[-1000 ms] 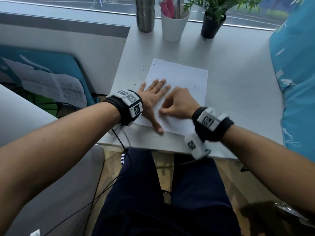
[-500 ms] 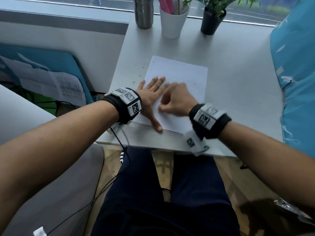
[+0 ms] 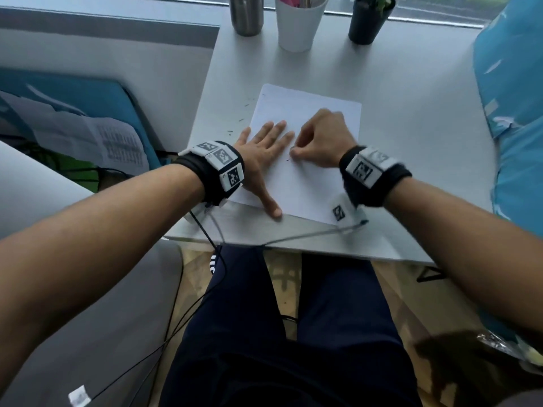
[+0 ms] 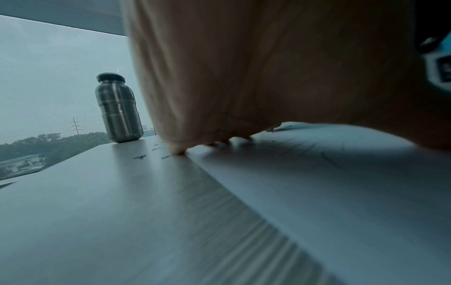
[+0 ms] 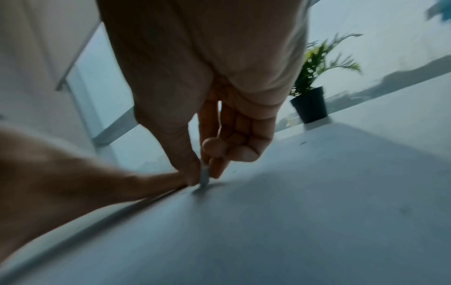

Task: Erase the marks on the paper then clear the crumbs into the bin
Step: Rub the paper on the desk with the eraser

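Head cam looks down; wrist cams skim close; all share paper [image 3: 305,171].

The left hand [image 3: 263,151] lies flat, palm down, fingers straight and spread forward, thumb stretched back toward the body. The right hand [image 3: 321,139] sits just beside it, knuckles up, fingers curled under; in the right wrist view its thumb and fingertips [image 5: 216,169] pinch a small pale piece whose lower end touches the surface. Both forearms reach forward from the body, each wrist wrapped in a black band.
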The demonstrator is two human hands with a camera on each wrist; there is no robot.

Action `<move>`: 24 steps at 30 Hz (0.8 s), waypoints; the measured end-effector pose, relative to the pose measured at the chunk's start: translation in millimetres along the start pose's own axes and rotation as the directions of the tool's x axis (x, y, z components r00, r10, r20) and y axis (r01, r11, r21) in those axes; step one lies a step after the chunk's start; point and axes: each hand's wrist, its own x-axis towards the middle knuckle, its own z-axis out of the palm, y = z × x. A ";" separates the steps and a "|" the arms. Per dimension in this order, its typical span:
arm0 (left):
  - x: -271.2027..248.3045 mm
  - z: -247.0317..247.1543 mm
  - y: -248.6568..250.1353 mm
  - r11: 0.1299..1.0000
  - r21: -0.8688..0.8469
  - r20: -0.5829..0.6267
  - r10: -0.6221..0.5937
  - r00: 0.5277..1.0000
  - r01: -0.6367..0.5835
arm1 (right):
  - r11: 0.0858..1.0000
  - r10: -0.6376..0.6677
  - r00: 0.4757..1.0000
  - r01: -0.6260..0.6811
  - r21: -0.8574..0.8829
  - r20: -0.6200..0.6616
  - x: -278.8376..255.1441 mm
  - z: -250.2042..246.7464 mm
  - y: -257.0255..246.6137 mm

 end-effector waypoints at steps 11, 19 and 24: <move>1.4 -0.8 2.3 1.000 0.010 0.005 -0.005 1.000 0.005 | 0.994 -0.109 0.981 0.112 -0.011 0.158 -19.7 16.5 -20.8; 1.0 -1.2 0.1 1.000 -0.005 0.005 0.013 1.000 -0.013 | 0.995 -0.095 0.989 0.099 -0.024 0.117 -5.5 9.0 -13.1; 1.1 0.1 -0.3 1.000 0.010 -0.002 0.017 1.000 -0.017 | 0.997 -0.070 0.992 0.071 -0.005 0.104 1.8 3.9 0.1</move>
